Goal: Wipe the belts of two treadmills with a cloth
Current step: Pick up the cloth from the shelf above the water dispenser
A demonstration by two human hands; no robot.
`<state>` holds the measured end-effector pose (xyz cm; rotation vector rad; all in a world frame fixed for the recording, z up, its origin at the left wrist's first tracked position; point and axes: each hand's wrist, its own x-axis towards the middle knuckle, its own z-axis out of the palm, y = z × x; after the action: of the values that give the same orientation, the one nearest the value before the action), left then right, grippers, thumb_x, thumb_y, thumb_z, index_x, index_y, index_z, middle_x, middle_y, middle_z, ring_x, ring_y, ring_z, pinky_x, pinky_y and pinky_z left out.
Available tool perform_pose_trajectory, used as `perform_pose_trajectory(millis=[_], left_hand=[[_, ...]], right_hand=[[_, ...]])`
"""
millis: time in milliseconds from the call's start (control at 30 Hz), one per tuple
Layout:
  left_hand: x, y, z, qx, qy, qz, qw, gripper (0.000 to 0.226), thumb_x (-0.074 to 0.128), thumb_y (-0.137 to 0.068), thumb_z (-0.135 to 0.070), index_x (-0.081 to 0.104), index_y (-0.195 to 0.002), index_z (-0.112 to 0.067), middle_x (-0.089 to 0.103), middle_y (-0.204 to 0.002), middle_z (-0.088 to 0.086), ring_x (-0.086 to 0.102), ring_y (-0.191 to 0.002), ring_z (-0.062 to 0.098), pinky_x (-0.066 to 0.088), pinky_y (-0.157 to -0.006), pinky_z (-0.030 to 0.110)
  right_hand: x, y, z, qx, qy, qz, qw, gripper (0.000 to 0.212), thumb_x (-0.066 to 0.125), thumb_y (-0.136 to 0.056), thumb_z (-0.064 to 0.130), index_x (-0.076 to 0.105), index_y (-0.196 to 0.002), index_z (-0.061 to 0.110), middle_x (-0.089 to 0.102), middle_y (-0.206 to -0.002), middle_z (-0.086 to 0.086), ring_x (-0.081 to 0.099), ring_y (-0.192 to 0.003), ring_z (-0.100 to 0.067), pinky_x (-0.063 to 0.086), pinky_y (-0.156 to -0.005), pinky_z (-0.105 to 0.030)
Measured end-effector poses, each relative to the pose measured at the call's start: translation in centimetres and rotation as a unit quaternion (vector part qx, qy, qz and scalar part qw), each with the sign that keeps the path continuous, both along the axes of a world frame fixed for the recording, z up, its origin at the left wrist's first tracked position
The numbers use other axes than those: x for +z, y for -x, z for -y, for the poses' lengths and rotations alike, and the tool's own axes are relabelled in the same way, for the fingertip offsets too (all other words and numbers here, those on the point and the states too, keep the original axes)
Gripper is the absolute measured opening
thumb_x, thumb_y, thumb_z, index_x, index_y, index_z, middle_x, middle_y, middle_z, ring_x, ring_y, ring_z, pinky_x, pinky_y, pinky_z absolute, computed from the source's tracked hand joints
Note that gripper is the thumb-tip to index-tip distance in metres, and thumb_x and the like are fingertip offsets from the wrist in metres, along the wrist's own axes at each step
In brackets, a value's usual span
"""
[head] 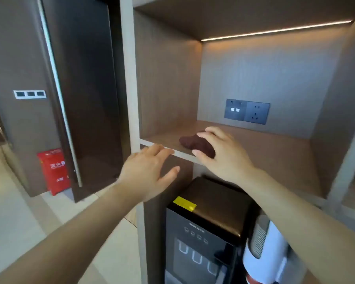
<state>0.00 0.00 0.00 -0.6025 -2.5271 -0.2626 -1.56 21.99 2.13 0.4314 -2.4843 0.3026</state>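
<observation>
A dark brown crumpled cloth (190, 141) lies near the front edge of a wooden shelf (264, 152) inside a lit cabinet niche. My right hand (221, 152) hovers over the cloth's right part, fingers spread and curved around it; whether it touches the cloth I cannot tell. My left hand (150, 173) is open with fingers apart, held in front of the shelf's front edge, left of the cloth and holding nothing. No treadmill is in view.
A black water dispenser (205, 232) with a yellow sticker stands under the shelf, a white cup holder (264, 249) to its right. Grey wall sockets (247, 111) sit on the niche's back wall. A red fire-equipment box (53, 171) stands on the floor left, beside a dark door panel (86, 99).
</observation>
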Motion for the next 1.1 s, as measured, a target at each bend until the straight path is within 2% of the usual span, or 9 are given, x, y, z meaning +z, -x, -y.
perform_pose_trajectory(millis=[133,233,333,533,667,767,900,1100], left_hand=[[-0.7,1.9,0.1,-0.007,-0.001,0.019,1.000,0.056,0.027,-0.087,-0.066,0.041,-0.133,-0.037,0.046,-0.138,-0.010,0.047,-0.122,0.013,0.043,-0.096,0.033],[-0.3,3.7,0.8,-0.019,-0.023,0.003,1.000,0.060,0.024,-0.084,-0.066,0.045,-0.131,-0.034,0.049,-0.135,-0.009,0.051,-0.117,0.014,0.046,-0.090,0.032],[-0.1,5.5,0.7,-0.049,-0.048,0.008,0.998,0.054,0.032,-0.087,-0.063,0.047,-0.130,-0.033,0.050,-0.133,-0.008,0.056,-0.107,0.013,0.050,-0.087,0.032],[0.1,9.7,-0.2,-0.107,-0.027,0.015,0.994,0.055,0.031,-0.086,-0.062,0.044,-0.132,-0.035,0.046,-0.140,-0.007,0.047,-0.125,0.016,0.045,-0.093,0.033],[0.0,12.3,-0.2,-0.156,-0.016,-0.003,0.988,0.053,0.028,-0.089,-0.062,0.044,-0.131,-0.035,0.047,-0.137,-0.005,0.049,-0.122,0.016,0.047,-0.089,0.034],[0.3,13.5,-0.1,-0.197,-0.011,-0.013,0.980,0.055,0.026,-0.086,-0.062,0.046,-0.129,-0.034,0.050,-0.135,-0.006,0.052,-0.118,0.016,0.049,-0.085,0.032],[0.5,14.6,0.3,-0.241,-0.007,-0.024,0.970,0.055,0.026,-0.086,-0.062,0.047,-0.128,-0.034,0.053,-0.132,-0.006,0.054,-0.115,0.015,0.047,-0.084,0.030],[0.1,16.0,0.5,-0.307,-0.016,-0.006,0.952,0.054,0.026,-0.086,-0.061,0.046,-0.129,-0.035,0.049,-0.130,-0.011,0.049,-0.117,0.012,0.040,-0.084,0.027]], right_hand=[[0.0,2.6,-0.4,-0.047,-0.051,0.061,0.996,0.060,0.044,-0.088,0.062,0.036,-0.142,0.036,0.027,-0.153,0.006,0.030,-0.136,-0.023,0.036,-0.106,-0.048],[-0.2,4.1,0.0,-0.071,-0.083,0.095,0.990,0.060,0.039,-0.089,0.065,0.030,-0.143,0.041,0.022,-0.155,0.008,0.022,-0.140,-0.023,0.026,-0.107,-0.054],[-0.7,4.4,0.2,-0.097,-0.097,0.104,0.985,0.059,0.035,-0.089,0.066,0.026,-0.144,0.045,0.021,-0.156,0.009,0.021,-0.141,-0.023,0.027,-0.106,-0.057],[-1.2,2.9,0.7,-0.185,-0.087,0.090,0.975,0.058,0.033,-0.090,0.065,0.027,-0.143,0.043,0.024,-0.155,0.008,0.024,-0.140,-0.024,0.030,-0.104,-0.055],[-1.0,1.8,1.0,-0.275,-0.067,0.101,0.954,0.064,0.029,-0.085,0.073,0.030,-0.141,0.044,0.027,-0.153,0.009,0.028,-0.137,-0.025,0.030,-0.101,-0.058],[0.4,2.7,1.0,-0.298,-0.029,0.115,0.947,0.065,0.032,-0.082,0.075,0.032,-0.140,0.045,0.030,-0.151,0.010,0.031,-0.135,-0.024,0.031,-0.101,-0.058],[0.8,4.1,1.3,-0.301,-0.015,0.202,0.932,0.067,0.040,-0.082,0.074,0.028,-0.142,0.048,0.019,-0.156,0.011,0.025,-0.139,-0.026,0.030,-0.108,-0.054],[-0.1,2.9,1.4,-0.329,-0.002,0.172,0.928,0.064,0.045,-0.081,0.072,0.033,-0.139,0.049,0.023,-0.154,0.014,0.034,-0.133,-0.023,0.037,-0.103,-0.049]])
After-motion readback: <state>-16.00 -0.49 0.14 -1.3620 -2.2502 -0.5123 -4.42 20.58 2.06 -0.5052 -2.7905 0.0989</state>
